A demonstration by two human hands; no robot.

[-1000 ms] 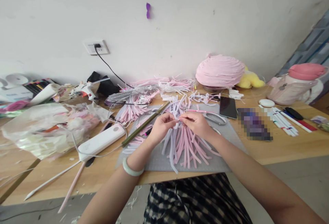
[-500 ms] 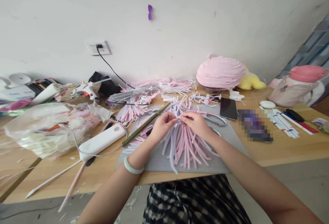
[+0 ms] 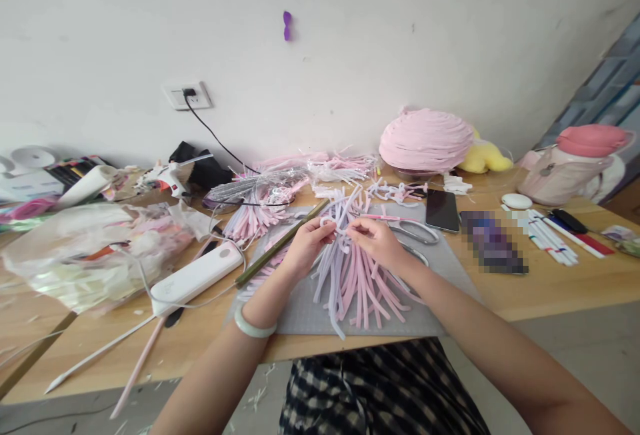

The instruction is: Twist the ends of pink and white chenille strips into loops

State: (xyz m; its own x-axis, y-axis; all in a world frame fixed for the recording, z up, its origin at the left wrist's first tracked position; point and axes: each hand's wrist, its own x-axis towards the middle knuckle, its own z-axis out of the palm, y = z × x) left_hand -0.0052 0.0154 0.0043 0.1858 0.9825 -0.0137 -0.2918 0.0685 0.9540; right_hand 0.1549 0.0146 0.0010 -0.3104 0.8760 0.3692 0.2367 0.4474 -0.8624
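Left hand (image 3: pixel 305 246) and right hand (image 3: pixel 379 242), both tight on one fuzzy, looped white chenille stem (image 3: pixel 343 243) above pink strands (image 3: pixel 361 285)

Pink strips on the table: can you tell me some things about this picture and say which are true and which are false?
The left hand and the right hand both pinch a pale strip over the pile of pink and white strips. True.
The phone lies left of the hands. False: it lies to their right, beside the scissors.
A bracelet sits on the left wrist. True.
The glue gun lies on the grey mat. False: it lies at the back left, off the mat.
A cord is plugged into the wall socket. True.
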